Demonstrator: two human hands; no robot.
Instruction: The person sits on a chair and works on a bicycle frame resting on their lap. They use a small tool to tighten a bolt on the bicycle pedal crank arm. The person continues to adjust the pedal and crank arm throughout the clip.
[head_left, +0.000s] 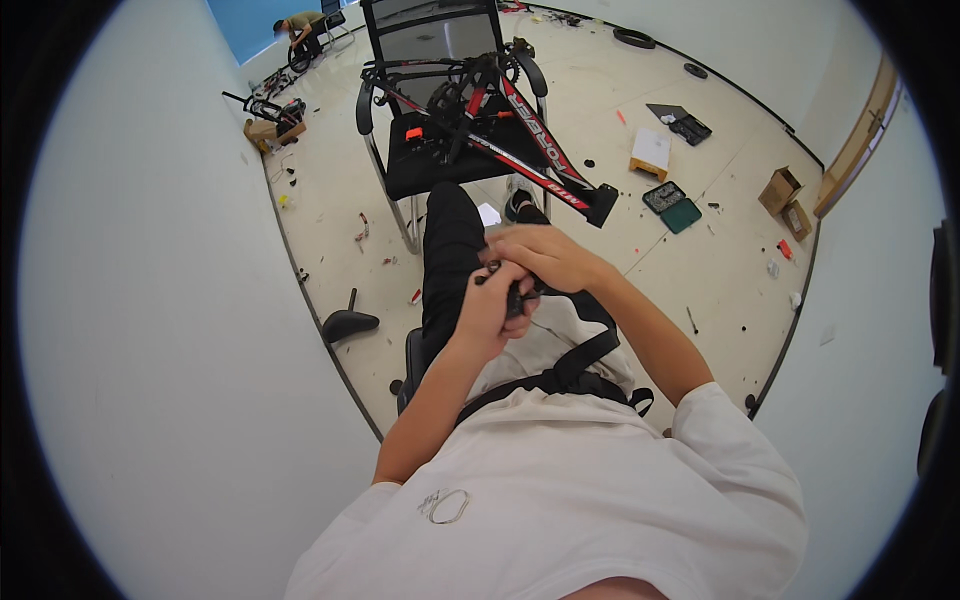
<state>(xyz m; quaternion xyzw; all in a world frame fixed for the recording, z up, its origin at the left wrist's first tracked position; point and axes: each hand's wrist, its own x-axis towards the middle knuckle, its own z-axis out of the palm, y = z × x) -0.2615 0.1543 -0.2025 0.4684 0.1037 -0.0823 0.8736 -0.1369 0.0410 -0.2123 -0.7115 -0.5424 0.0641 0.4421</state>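
My left hand (487, 310) is closed around a small black part (515, 300), mostly hidden by the fingers; it may be a bicycle part, but its kind does not show. Just above it, my right hand (545, 255) reaches across from the right, palm down. Its fingers lie over the top of the part and the left thumb, and its fingertips are blurred. Both hands are over my lap. Beyond my knees, a black and red bicycle frame (535, 150) rests across a black office chair (415, 165), its head tube end pointing toward the lower right.
On the floor at right lie an open green tool case (680, 215), a yellow and white box (650, 155) and a cardboard box (780, 190). A bicycle saddle (350, 323) lies by the left wall. Another person (300, 35) bends over a wheel at the far left.
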